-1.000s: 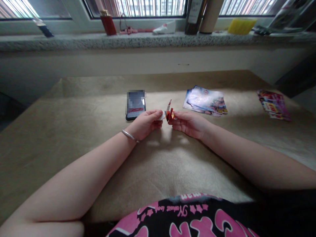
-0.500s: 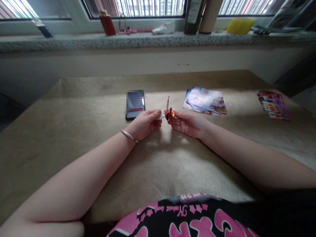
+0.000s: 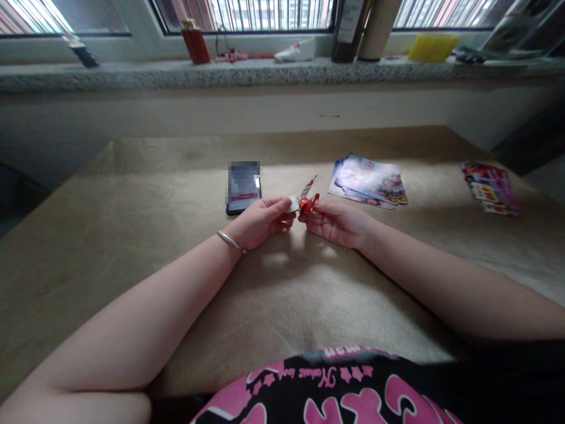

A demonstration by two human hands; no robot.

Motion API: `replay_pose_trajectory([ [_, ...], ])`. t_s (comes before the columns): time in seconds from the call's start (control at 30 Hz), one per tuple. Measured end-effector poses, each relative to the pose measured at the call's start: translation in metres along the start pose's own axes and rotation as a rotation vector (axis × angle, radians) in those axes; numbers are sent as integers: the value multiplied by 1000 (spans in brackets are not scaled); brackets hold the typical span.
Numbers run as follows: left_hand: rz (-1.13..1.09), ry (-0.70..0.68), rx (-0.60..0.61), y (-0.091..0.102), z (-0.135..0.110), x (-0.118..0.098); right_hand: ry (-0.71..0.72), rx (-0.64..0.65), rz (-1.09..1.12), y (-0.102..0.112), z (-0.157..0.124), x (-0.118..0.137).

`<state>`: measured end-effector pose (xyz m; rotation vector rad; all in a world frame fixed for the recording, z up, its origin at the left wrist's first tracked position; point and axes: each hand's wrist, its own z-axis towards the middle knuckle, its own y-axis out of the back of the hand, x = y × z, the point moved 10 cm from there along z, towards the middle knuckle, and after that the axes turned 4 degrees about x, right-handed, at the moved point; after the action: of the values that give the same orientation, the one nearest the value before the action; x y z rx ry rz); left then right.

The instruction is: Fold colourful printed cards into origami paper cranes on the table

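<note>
A small folded-paper piece point(image 3: 308, 205), red and orange with a white end, is held between both hands above the table. One thin pointed strip of it sticks up and leans to the right. My left hand point(image 3: 269, 221), with a silver bangle at the wrist, pinches the white end between thumb and fingers. On the red part, my right hand point(image 3: 338, 222) grips with its thumb and fingertips, the other fingers curled loosely underneath. Small folds near the fingertips are too fine to make out.
A dark phone point(image 3: 243, 187) lies just beyond my left hand. Fanned printed sheets point(image 3: 371, 179) are at the right, with another red-purple stack point(image 3: 491, 188) farther over. On the stone windowsill point(image 3: 265, 75) stand a red container point(image 3: 195, 44), a dark bottle point(image 3: 348, 32) and a yellow block point(image 3: 433, 48).
The pointed strip of the folded paper has tipped from nearly upright to the right, and the red part has turned slightly. Both hands keep their hold; my left hand is a little farther right.
</note>
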<state>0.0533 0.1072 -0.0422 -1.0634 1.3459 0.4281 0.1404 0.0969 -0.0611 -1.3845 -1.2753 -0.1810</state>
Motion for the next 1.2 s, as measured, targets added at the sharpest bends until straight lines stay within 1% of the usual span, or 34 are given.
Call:
replay_pose_trajectory([
  [0.13,46,-10,-88,7,0,-1,39,-3,-51,2,1,3],
  [0.23,86,21,-107,8,-1,1,51,-3,-87,2,0,5],
  [0.37,83,37,-90,7,-2,2,65,-1,-102,1,-1,6],
  [0.53,21,23,-25,1,-1,0,55,1,-69,0,-3,5],
  [0.67,-34,10,2,-2,0,-2,74,-3,-43,-1,-4,7],
  [0.87,-108,49,-13,-2,0,3,67,-15,33,-2,-5,5],
  [1.03,-130,52,-8,-3,0,4,49,-41,76,0,-6,2],
  [1.2,-132,58,-12,-4,-1,4,64,-11,90,-2,-5,3],
])
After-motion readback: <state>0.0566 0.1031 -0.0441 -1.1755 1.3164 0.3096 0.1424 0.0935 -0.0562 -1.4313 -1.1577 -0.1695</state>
